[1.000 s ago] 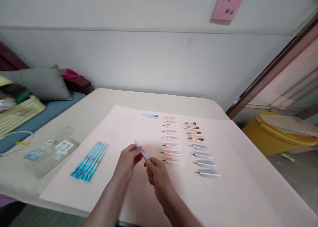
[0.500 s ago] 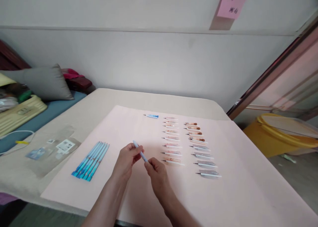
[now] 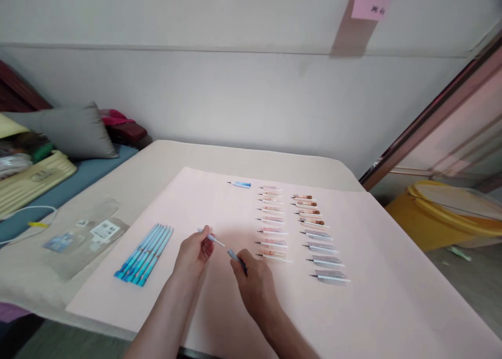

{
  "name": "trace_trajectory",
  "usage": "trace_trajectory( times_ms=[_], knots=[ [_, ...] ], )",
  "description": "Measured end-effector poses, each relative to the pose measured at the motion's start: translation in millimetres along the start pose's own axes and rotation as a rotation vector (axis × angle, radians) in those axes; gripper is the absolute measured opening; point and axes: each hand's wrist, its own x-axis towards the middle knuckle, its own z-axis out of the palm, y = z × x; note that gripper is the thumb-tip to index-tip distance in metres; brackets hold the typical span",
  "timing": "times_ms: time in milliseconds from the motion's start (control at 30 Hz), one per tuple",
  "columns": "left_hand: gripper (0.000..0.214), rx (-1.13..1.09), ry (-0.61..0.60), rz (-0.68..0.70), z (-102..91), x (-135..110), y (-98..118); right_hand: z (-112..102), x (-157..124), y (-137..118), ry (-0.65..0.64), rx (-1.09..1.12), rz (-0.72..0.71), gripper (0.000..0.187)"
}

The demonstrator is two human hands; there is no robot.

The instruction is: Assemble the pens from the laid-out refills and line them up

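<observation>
My left hand (image 3: 193, 253) is closed round a thin pale blue pen body (image 3: 214, 238) whose white inner tube sticks out to the right. Just beside it, my right hand (image 3: 253, 280) pinches a short blue pen piece (image 3: 237, 258), now apart from the body. Both hands hover over a pink paper sheet (image 3: 376, 296) on the table. Two columns of small pen parts (image 3: 298, 228) lie just beyond my right hand. A bundle of several blue pens (image 3: 144, 254) lies left of my left hand. A single blue pen piece (image 3: 240, 184) lies at the far end of the sheet.
A clear plastic wrapper with labels (image 3: 80, 236) lies on the beige table (image 3: 164, 160) to the left. Further left is a bed with a grey pillow (image 3: 70, 130) and a yellow case (image 3: 31, 178). A yellow tub (image 3: 443, 212) stands on the floor at right.
The pen held in both hands has come apart: my right hand has drawn the blue piece off to the right, while my left hand keeps the body, now lower and more level.
</observation>
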Motion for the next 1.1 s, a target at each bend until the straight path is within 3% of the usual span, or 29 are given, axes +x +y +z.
trace_trajectory(
  times_ms=[133,267,500,600,700,933,1100],
  knots=[
    [0.008,-0.053,0.020,-0.052,-0.2,3.5,3.0,-8.7,2.1,-0.6,-0.036,0.083,0.001,0.023],
    [0.009,-0.067,-0.009,-0.106,2.6,1.0,0.1,-12.1,8.4,3.2,0.010,0.234,0.031,0.026],
    [0.012,-0.101,-0.036,-0.158,2.8,-2.7,-3.1,3.2,14.8,12.3,-0.001,0.049,0.119,0.017],
    [0.011,-0.096,-0.021,-0.155,2.1,-2.6,-5.7,4.7,12.3,7.8,-0.026,0.187,0.094,0.021],
    [0.010,-0.086,-0.004,-0.171,5.1,-4.9,-14.0,1.8,9.5,2.2,0.031,0.297,0.045,0.024],
    [0.011,-0.072,-0.025,-0.216,13.9,-14.6,-25.5,6.0,2.6,3.7,0.124,-0.108,-0.128,0.019],
    [0.011,-0.060,-0.012,-0.216,14.1,-13.9,-23.1,5.4,1.6,5.5,0.173,-0.189,-0.214,0.018]
  ],
)
